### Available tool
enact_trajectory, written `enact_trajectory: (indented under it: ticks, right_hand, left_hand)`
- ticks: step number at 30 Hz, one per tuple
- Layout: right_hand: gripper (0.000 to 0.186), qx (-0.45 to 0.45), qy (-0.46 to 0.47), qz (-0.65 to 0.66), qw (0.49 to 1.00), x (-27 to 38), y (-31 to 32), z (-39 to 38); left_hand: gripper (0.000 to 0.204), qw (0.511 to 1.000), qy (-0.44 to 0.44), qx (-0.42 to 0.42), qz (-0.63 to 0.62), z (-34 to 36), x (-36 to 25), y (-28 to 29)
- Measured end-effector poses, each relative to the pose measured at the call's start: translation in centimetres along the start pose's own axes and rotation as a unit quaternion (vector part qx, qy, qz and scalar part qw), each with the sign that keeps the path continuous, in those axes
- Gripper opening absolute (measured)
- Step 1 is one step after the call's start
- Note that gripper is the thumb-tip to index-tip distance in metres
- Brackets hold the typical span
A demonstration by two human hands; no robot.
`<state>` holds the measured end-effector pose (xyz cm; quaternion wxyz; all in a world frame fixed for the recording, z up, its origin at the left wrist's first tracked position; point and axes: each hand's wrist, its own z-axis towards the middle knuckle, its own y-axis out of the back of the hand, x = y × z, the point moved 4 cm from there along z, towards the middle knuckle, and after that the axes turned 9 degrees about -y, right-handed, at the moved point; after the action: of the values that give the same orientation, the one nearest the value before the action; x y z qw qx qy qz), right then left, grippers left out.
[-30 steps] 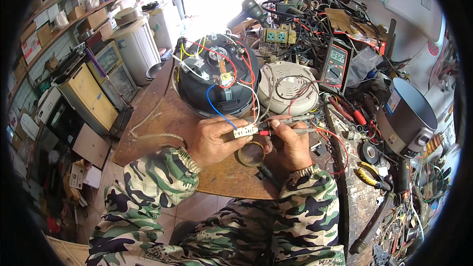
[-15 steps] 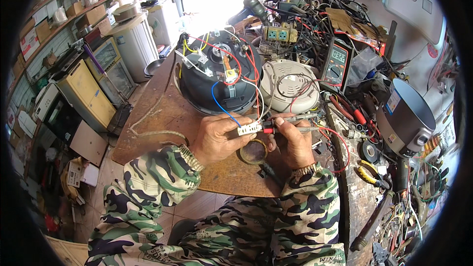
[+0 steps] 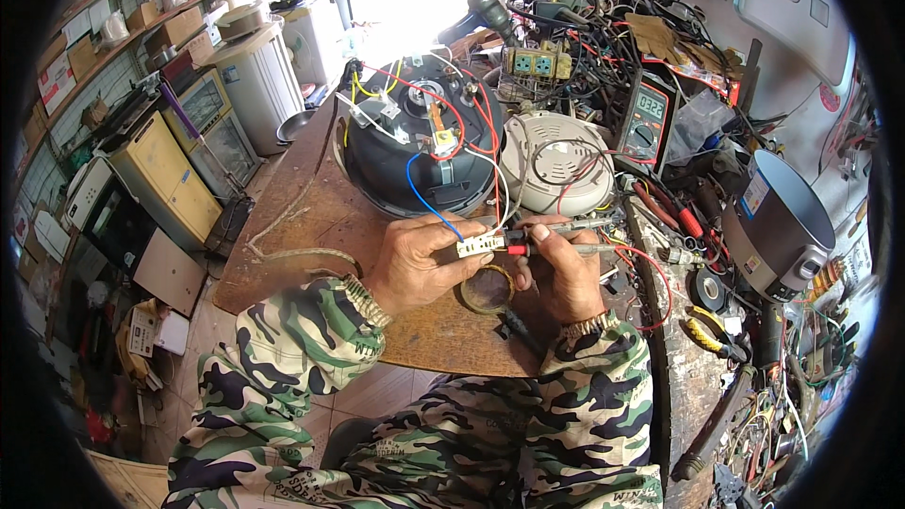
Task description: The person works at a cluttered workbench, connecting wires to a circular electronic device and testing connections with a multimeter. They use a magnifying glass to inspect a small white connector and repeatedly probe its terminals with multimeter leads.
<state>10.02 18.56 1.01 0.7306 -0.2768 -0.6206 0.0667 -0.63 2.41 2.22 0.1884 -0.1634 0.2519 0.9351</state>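
Between the thumb and fingers of my left hand (image 3: 422,256) is a small white terminal block (image 3: 479,245), with blue, white and red wires running into it. My right hand (image 3: 566,269) grips two multimeter probes (image 3: 517,250), one with a red collar and one black, their tip ends at the block's right end. The wires lead up to an upturned black rice cooker body (image 3: 424,141) with its electrical parts exposed. A digital multimeter (image 3: 647,123) stands propped at the right, its display lit. Below the block a round ring-shaped item (image 3: 487,289) lies on the table.
The wooden table (image 3: 283,278) carries a loose cord on its left. A beige vented base cover (image 3: 558,165) lies beside the cooker. Farther right are a grey pot-shaped housing (image 3: 778,221), yellow-handled pliers (image 3: 709,333), black tape (image 3: 705,288) and tangled cables (image 3: 603,9).
My hands and the terminal block have shifted very slightly to the right. The grip on the block and the probes looks the same.
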Motion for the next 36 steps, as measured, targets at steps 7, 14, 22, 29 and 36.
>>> enact_trajectory:
  ticks: [7,14,22,29,36]
  right_hand:
    - [0.026,0.004,0.001,0.012,1.000,-0.1,-0.3,0.0]
    - [0.025,-0.005,0.000,0.005,1.000,-0.2,-0.3,0.0]
    - [0.024,-0.035,-0.002,0.006,0.999,-0.4,-0.3,-0.2]
    - [0.022,0.017,0.004,0.037,0.999,-0.7,0.2,0.3]
    - [0.018,0.031,0.009,0.031,0.999,-0.7,0.1,0.3]
  left_hand:
    - [0.033,1.000,-0.006,0.001,0.012,0.1,-0.2,0.0]
    - [0.032,1.000,-0.008,-0.010,0.000,0.0,0.0,-0.1]
    - [0.029,0.999,-0.003,0.010,0.030,0.6,-0.3,-0.2]
    - [0.029,1.000,-0.014,0.000,0.010,0.6,-0.6,-0.2]
    - [0.029,1.000,-0.009,0.008,0.013,0.4,-0.5,0.0]
